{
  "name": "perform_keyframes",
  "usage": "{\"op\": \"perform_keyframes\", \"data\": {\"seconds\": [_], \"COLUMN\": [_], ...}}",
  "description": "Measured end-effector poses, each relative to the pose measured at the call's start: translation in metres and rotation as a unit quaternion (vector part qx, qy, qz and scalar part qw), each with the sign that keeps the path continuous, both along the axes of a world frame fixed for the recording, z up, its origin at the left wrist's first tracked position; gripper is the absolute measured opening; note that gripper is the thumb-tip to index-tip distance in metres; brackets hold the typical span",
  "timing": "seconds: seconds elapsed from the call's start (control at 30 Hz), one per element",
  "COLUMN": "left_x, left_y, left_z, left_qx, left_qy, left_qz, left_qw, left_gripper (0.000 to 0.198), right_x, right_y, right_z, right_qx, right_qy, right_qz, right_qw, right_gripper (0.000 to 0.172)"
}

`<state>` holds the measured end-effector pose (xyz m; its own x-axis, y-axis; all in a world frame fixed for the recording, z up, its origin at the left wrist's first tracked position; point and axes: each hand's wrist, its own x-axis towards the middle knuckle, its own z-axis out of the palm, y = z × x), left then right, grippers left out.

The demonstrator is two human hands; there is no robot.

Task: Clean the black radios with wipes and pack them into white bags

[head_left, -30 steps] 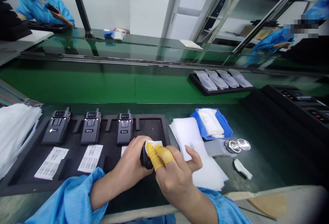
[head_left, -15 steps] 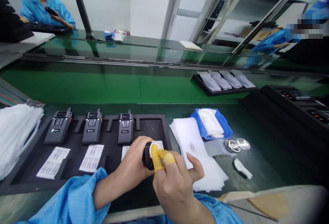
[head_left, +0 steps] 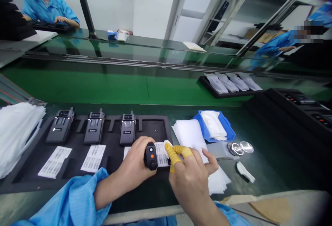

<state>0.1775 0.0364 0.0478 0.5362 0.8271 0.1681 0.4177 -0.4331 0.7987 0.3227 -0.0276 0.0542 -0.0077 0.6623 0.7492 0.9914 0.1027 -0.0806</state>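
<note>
My left hand (head_left: 135, 162) is wrapped round a black two-way radio (head_left: 150, 156), whose end with an orange button faces up toward me. Just to its right, my right hand (head_left: 190, 170) pinches a small white cloth (head_left: 167, 146) between fingers wearing yellow finger cots. The cloth is apart from the radio. Behind both hands lies a label sheet (head_left: 161, 156) printed with barcodes, partly covered. Three more radios rest in the black foam tray (head_left: 153, 124), the nearest radio (head_left: 127, 130) marked "Riton". Label sheets (head_left: 93, 158) lie below them.
White sleeves (head_left: 189, 132) are stacked right of the tray, beside a blue bin (head_left: 228, 129) of white cloths. A bottle with a metal top (head_left: 234, 148) and a crumpled cloth (head_left: 245, 171) lie nearby. White bags (head_left: 18, 136) are piled left. Two co-workers sit beyond.
My right hand has moved right with the cloth, off the end of the radio, so its orange button now shows. My left hand still holds the radio. The far-left co-worker's hand has lowered.
</note>
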Motion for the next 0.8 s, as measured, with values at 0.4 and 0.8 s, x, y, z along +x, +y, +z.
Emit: {"op": "perform_keyframes", "data": {"seconds": [0.4,0.8], "left_x": [0.000,0.003], "left_y": [-0.001,-0.009], "left_z": [-0.005,-0.009], "left_qx": [0.031,0.058], "left_qy": [0.015,0.027], "left_qz": [-0.007,-0.007], "left_qw": [0.999,0.998], "left_gripper": [0.044,0.046], "right_x": [-0.018,-0.028], "right_y": [0.001,-0.014], "right_z": [-0.002,0.003], "right_qx": [0.029,0.064], "right_qy": [-0.013,-0.026], "right_qz": [0.066,0.018], "right_qw": [0.997,0.997], "right_gripper": [0.030,0.023]}}
